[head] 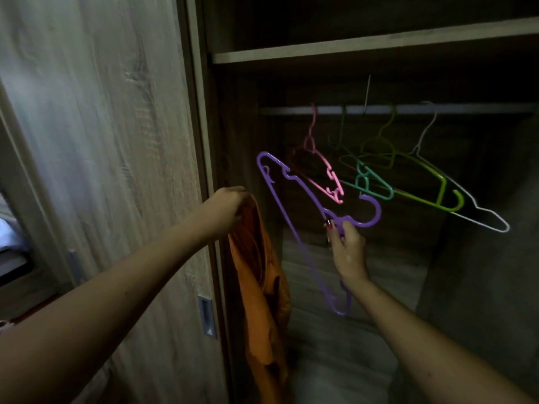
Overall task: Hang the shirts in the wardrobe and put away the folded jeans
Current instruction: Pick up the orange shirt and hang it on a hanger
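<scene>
My left hand (226, 209) grips the top of an orange shirt (262, 275), which hangs down in front of the open wardrobe's left edge. My right hand (347, 246) holds a purple plastic hanger (294, 225) by its neck, just below the hook; the hanger is tilted, off the rail, and close to the right of the shirt. Above it runs the metal rail (291, 110), where several empty hangers hang: pink (323, 167), teal (376, 182), lime green (437, 182) and white (481, 211). No jeans are in view.
The wood-grain sliding door (102, 141) with a metal recessed handle (207, 316) fills the left. A shelf board (364, 43) crosses above the rail. The wardrobe's interior is dark, with a pale floor panel (350, 330) below.
</scene>
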`<state>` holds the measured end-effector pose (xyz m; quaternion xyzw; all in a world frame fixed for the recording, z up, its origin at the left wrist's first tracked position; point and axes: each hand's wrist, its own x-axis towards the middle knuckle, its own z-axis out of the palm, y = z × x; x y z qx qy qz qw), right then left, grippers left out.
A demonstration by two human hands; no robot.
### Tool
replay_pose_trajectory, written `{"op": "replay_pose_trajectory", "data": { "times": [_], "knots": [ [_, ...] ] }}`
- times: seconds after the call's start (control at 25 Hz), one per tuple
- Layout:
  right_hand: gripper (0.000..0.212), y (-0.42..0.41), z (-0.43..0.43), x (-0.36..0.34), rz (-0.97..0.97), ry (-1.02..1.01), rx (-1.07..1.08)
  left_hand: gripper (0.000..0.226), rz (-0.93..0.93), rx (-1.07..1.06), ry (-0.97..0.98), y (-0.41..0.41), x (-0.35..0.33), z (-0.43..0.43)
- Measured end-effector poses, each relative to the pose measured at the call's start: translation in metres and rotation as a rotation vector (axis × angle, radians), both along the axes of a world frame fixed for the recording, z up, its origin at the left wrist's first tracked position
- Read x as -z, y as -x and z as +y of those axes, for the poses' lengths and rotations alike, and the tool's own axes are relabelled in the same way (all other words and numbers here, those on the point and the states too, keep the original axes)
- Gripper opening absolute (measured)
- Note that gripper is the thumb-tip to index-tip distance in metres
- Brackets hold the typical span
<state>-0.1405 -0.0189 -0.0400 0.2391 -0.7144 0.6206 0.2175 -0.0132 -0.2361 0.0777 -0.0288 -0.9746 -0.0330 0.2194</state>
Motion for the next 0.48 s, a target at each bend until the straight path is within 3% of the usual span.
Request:
{"op": "replay_pose_trajectory", "data": {
  "times": [0.08,0.24,0.48],
  "knots": [
    [0.019,-0.013,0.004,-0.01,-0.078,0.139,-0.113,0.034,-0.028,0.005,-0.17,0.001,0.001,0.007],
    [0.016,-0.052,-0.001,-0.052,-0.069,0.43,-0.322,0.042,-0.29,0.05,-0.619,0.002,0.012,0.023],
    [0.017,-0.078,-0.019,-0.06,0.067,0.353,-0.376,0.046,-0.449,0.162,-0.971,0.003,0.016,0.039]
  ]
}}
